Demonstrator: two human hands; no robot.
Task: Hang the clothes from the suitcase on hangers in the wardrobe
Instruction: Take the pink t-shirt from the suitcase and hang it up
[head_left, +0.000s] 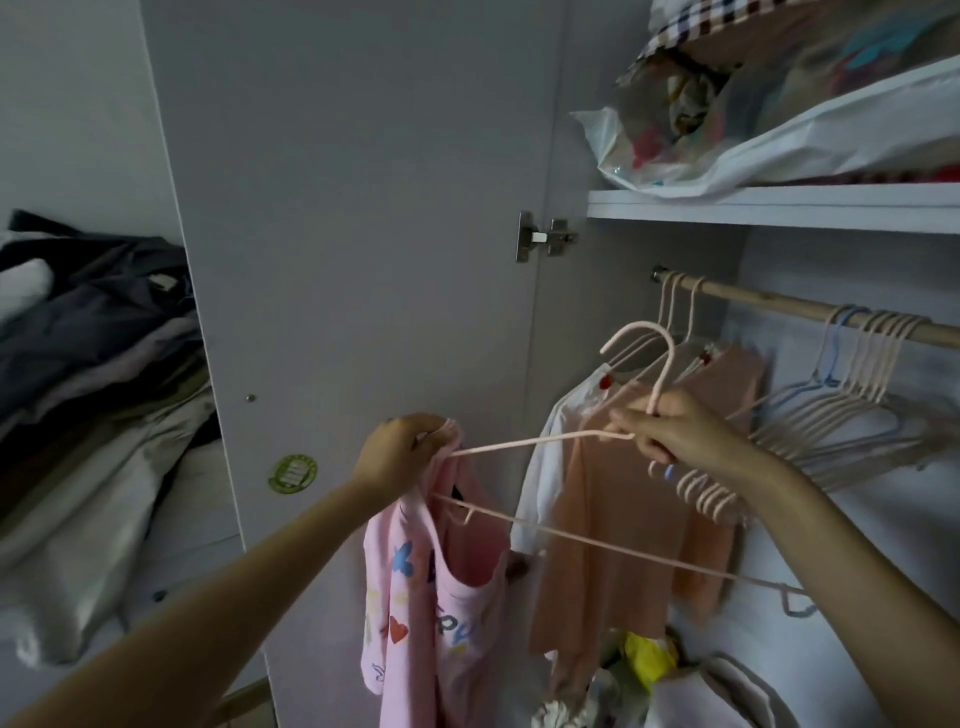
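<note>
A pink printed top (431, 587) hangs from my left hand (397, 452), which grips its neckline in front of the open wardrobe door. My right hand (670, 428) holds a pale pink hanger (613, 545) just below its hook. One hanger arm reaches into the top's neck at my left hand. The long bottom bar slants down to the right. Behind, an orange top (623, 509) and a white garment (545, 452) hang on the wooden rail (789, 304).
Several empty hangers (852, 410) bunch on the rail at right. A shelf (779, 205) above holds plastic bags of cloth. The open door (363, 260) stands to the left, with a heap of clothes (93, 389) beyond it. Bags and a yellow item lie on the wardrobe floor.
</note>
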